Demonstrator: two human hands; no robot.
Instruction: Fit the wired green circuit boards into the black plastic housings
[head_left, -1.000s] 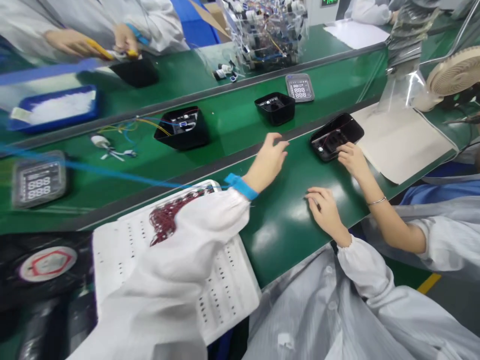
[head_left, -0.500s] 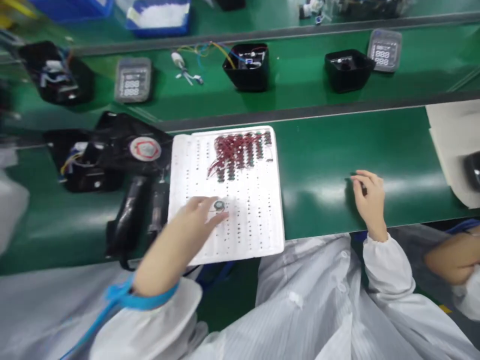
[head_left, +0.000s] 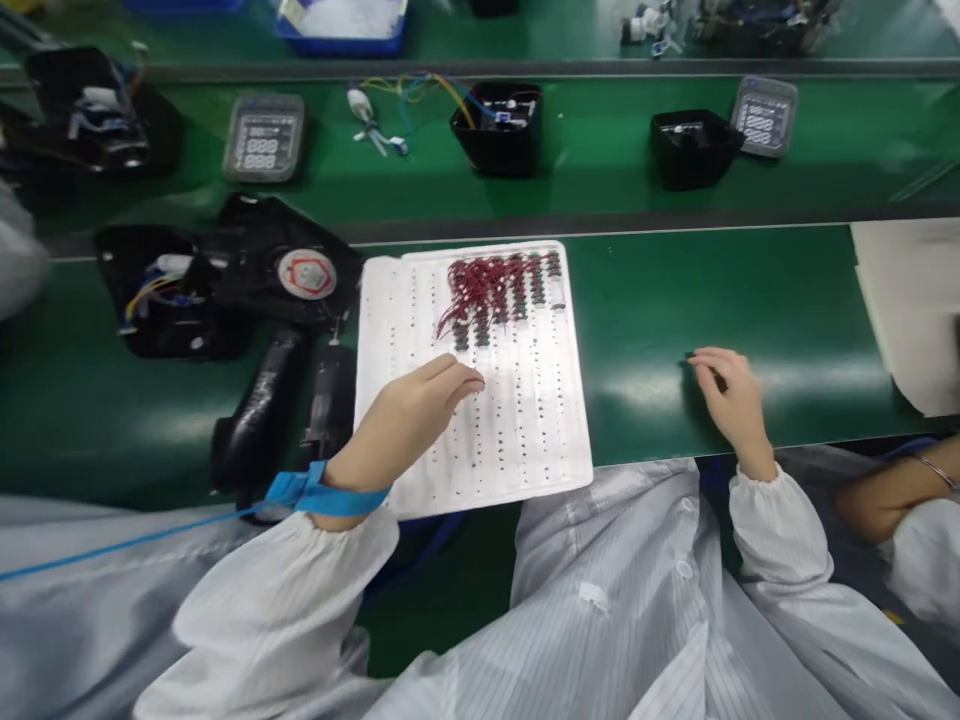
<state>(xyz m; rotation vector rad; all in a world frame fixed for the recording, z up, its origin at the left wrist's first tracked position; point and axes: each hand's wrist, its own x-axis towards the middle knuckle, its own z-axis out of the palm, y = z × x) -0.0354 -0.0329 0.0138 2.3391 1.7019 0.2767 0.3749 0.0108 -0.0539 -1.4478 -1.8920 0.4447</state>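
Observation:
My left hand (head_left: 424, 402) is over the middle of a white foam board (head_left: 517, 445), thumb and fingers pinched together. What the fingertips hold, if anything, is hidden. Rows of small holes or dots cover the board. Along its upper right are small dark-green parts with a tangle of dark red wires (head_left: 487, 285). A blue wrist strap (head_left: 330, 495) is around my left wrist, its cord running left. My right hand (head_left: 731, 400) rests on the green bench (head_left: 637, 300) beside the board, fingers loosely curved and thumb near the forefinger. Nothing shows in it.
Left of the board lie a black housing with a red-and-white sticker (head_left: 307, 274) and a black open case with wires (head_left: 169, 290). The shelf behind holds black cups (head_left: 499, 130) and display modules (head_left: 264, 138). Another person's forearm (head_left: 892, 490) is at right, near pale sheets (head_left: 911, 310).
My left hand has moved slightly right and up over the board, its fingers closing. A small round part seen between them before is now out of sight. My right hand has barely moved.

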